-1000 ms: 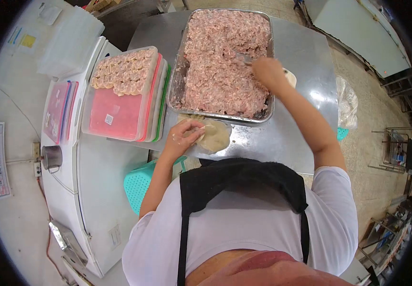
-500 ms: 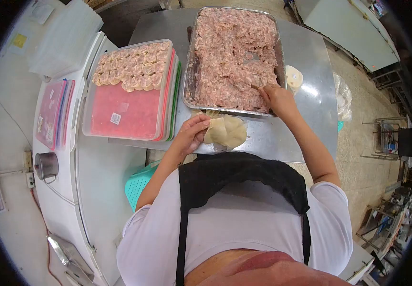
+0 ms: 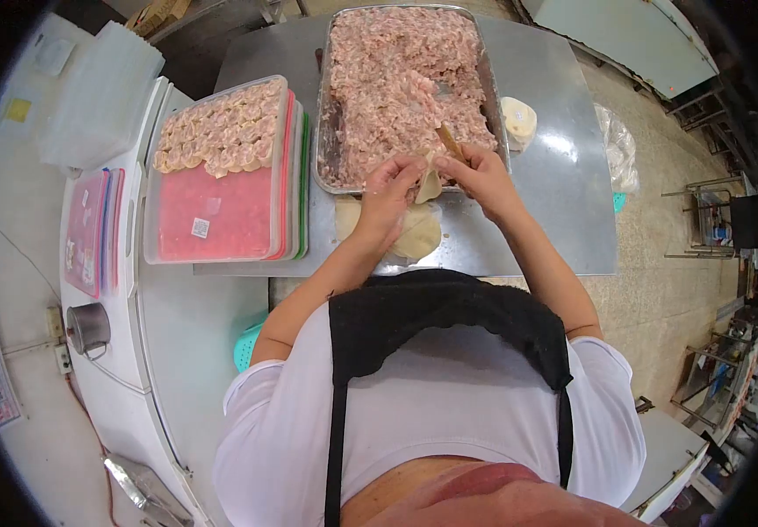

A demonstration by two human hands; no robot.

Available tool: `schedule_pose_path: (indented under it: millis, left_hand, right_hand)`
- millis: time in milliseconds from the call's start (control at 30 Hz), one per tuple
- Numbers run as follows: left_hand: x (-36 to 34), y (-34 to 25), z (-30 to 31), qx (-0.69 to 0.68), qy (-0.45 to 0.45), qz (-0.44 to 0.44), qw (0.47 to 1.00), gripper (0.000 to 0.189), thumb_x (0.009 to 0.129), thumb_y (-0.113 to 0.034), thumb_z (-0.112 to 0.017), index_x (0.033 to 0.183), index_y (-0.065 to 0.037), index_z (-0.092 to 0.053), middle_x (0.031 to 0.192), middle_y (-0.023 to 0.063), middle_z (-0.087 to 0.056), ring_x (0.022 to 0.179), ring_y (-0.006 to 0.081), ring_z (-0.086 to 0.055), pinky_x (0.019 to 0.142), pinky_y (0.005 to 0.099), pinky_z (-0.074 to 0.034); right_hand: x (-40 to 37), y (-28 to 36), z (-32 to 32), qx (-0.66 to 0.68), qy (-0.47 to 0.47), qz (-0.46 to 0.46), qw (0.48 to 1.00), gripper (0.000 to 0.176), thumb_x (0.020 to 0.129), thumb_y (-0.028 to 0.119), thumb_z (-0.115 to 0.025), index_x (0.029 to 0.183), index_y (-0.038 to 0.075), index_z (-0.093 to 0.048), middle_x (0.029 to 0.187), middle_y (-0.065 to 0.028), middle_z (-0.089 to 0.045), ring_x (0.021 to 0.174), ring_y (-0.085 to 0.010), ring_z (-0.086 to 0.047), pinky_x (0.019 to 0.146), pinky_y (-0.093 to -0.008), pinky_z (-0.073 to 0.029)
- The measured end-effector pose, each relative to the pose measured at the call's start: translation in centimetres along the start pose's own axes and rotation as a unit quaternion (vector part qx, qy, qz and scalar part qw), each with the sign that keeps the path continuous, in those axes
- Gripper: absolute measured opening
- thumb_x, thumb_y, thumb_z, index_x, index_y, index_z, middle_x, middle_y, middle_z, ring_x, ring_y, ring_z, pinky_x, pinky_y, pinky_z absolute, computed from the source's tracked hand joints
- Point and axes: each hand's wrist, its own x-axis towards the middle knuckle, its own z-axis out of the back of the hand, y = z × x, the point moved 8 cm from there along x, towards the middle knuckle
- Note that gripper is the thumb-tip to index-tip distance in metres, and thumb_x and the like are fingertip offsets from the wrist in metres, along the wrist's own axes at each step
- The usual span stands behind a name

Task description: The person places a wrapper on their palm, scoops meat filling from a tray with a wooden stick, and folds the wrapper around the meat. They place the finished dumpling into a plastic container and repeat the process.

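Observation:
My left hand holds a dumpling wrapper at the near rim of the metal tray of pink minced filling. My right hand meets it from the right and grips a wooden-handled spreader that points up over the filling. Under both hands a stack of round wrappers lies on the steel table. A clear pink-lidded box to the left holds rows of folded dumplings in its far half.
More flat boxes lie on the white chest freezer at left, with a metal cup nearer me. A small white wrapper pile sits right of the tray. A turquoise stool stands under the table.
My left hand lifted a wrapper off the stack up to the tray's rim. My right hand drew the spreader back from the filling and met the left hand.

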Motion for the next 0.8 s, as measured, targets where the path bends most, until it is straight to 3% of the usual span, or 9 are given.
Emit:
schedule_pose_path:
  millis: [67,133,200,333,433,500,567,700,800]
  left_hand:
    - [-0.1,0.7,-0.7,0.003,-0.007,0.006,1.0,0.006,0.091,-0.011,-0.061,0.092,-0.005,-0.062,0.087,0.0009,-0.062,0.077,0.007,-0.058,0.067,0.0217,-0.047]
    - [-0.1,1.6,-0.9,0.006,-0.014,0.013,1.0,0.006,0.091,-0.011,-0.061,0.09,-0.005,-0.062,0.087,0.0004,-0.062,0.077,0.0059,-0.057,0.066,0.0208,-0.045]
    - [-0.1,2.6,-1.0,0.036,0.001,0.037,0.999,0.012,0.092,-0.012,-0.058,0.101,-0.004,-0.06,0.095,0.0056,-0.063,0.092,0.0142,-0.061,0.082,0.0298,-0.051]
    - [-0.5,2.0,-1.4,-0.051,-0.032,0.016,0.998,0.014,0.093,-0.014,-0.056,0.104,-0.006,-0.058,0.1,0.0051,-0.063,0.092,0.0149,-0.06,0.078,0.031,-0.05]
    - [-0.5,-0.7,-0.6,-0.114,-0.001,-0.047,0.992,0.019,0.094,-0.015,-0.052,0.11,-0.006,-0.054,0.107,0.0087,-0.062,0.1,0.0212,-0.061,0.087,0.0389,-0.051]
    - [-0.6,-1.6,1.4,-0.182,-0.054,-0.046,0.981,0.02,0.095,-0.015,-0.05,0.112,-0.005,-0.053,0.11,0.0115,-0.061,0.106,0.0238,-0.059,0.091,0.0419,-0.05]
    - [-0.6,-2.8,1.9,-0.194,-0.047,-0.061,0.978,0.022,0.095,-0.016,-0.05,0.113,-0.004,-0.052,0.112,0.0124,-0.061,0.109,0.0248,-0.057,0.093,0.0436,-0.048]
    - [-1.0,-6.3,1.3,-0.208,-0.063,-0.103,0.971,0.027,0.095,-0.018,-0.05,0.116,-0.001,-0.051,0.118,0.0147,-0.058,0.118,0.0271,-0.052,0.1,0.0477,-0.043]
    - [-1.2,-7.4,2.2,-0.168,-0.093,-0.113,0.975,0.031,0.096,-0.02,-0.05,0.118,0.001,-0.049,0.12,0.0155,-0.056,0.118,0.0278,-0.052,0.103,0.0468,-0.041]
  right_hand:
    - [-0.4,-0.5,0.4,-0.021,0.031,-0.049,0.998,0.03,0.082,0.029,-0.07,0.088,-0.001,-0.066,0.074,0.0018,-0.06,0.067,-0.0049,-0.05,0.058,-0.0223,-0.039]
    - [-1.0,-0.4,1.1,-0.024,0.038,-0.064,0.997,0.028,0.082,0.027,-0.07,0.086,0.0,-0.066,0.073,0.0017,-0.06,0.067,-0.0051,-0.051,0.058,-0.0225,-0.04]
    - [-1.7,-0.3,1.5,-0.027,0.049,-0.08,0.995,0.025,0.082,0.025,-0.069,0.084,0.0,-0.065,0.073,0.0016,-0.06,0.066,-0.0053,-0.051,0.058,-0.0228,-0.04]
    - [-2.3,0.6,2.7,0.005,0.038,-0.043,0.998,0.021,0.08,0.021,-0.067,0.076,0.001,-0.062,0.067,0.0036,-0.055,0.062,-0.0055,-0.049,0.056,-0.0237,-0.039]
    - [-1.0,-2.8,5.3,-0.038,0.032,-0.044,0.998,0.024,0.079,0.024,-0.067,0.074,0.002,-0.061,0.064,0.0032,-0.052,0.061,-0.0058,-0.048,0.055,-0.0253,-0.039]
    - [-0.1,-4.6,6.7,-0.086,0.039,-0.052,0.994,0.027,0.079,0.026,-0.067,0.074,0.001,-0.06,0.064,0.0025,-0.052,0.062,-0.0061,-0.048,0.055,-0.0262,-0.039]
    - [0.4,-4.7,7.1,-0.165,0.054,-0.021,0.985,0.02,0.083,0.02,-0.065,0.087,0.001,-0.064,0.072,0.0028,-0.058,0.065,-0.006,-0.05,0.06,-0.023,-0.041]
    - [0.9,-5.0,7.4,-0.158,0.064,-0.036,0.985,0.02,0.083,0.02,-0.064,0.085,0.001,-0.063,0.072,0.002,-0.059,0.066,-0.0063,-0.051,0.061,-0.0231,-0.042]
    - [0.6,-3.2,7.5,-0.166,0.034,-0.03,0.985,0.028,0.079,0.028,-0.069,0.077,0.001,-0.063,0.064,0.0006,-0.056,0.061,-0.0073,-0.049,0.055,-0.0267,-0.039]
